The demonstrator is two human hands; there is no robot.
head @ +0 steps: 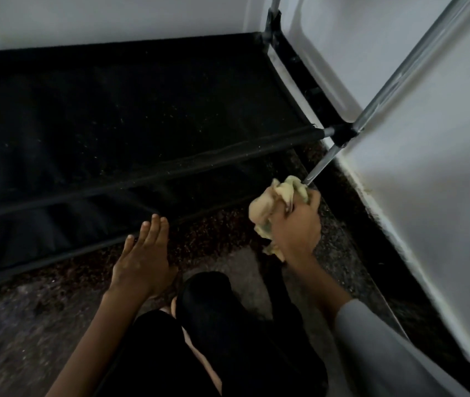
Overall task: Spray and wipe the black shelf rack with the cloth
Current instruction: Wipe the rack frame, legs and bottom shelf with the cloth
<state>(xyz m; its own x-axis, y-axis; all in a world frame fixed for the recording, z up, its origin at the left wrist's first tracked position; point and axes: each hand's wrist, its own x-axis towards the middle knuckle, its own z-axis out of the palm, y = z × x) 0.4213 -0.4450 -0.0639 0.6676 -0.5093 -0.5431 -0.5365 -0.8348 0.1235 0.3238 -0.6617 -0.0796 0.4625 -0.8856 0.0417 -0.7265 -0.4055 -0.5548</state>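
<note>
In the head view, a crumpled pale yellow cloth (pixel 271 207) is being gripped by the right hand (pixel 295 224), whose fingers are curled tightly round it, and the cloth is being pressed round the lower part of a metal upright pole (pixel 321 164) at the rack's front right corner. The black shelf rack (pixel 113 116) is being seen standing against a white wall (pixel 113 15), its dark fabric tiers speckled with fine pale specks and stretched between black rails. The left hand (pixel 142 253) is being held open, fingers straight and close together, nothing gripped, just in front of the lowest tier's rail and above the speckled floor (pixel 27 325). Black-clothed knees (pixel 213 310) are being shown below the hands, and a grey sleeve (pixel 371 339) is being worn on the right arm.
</note>
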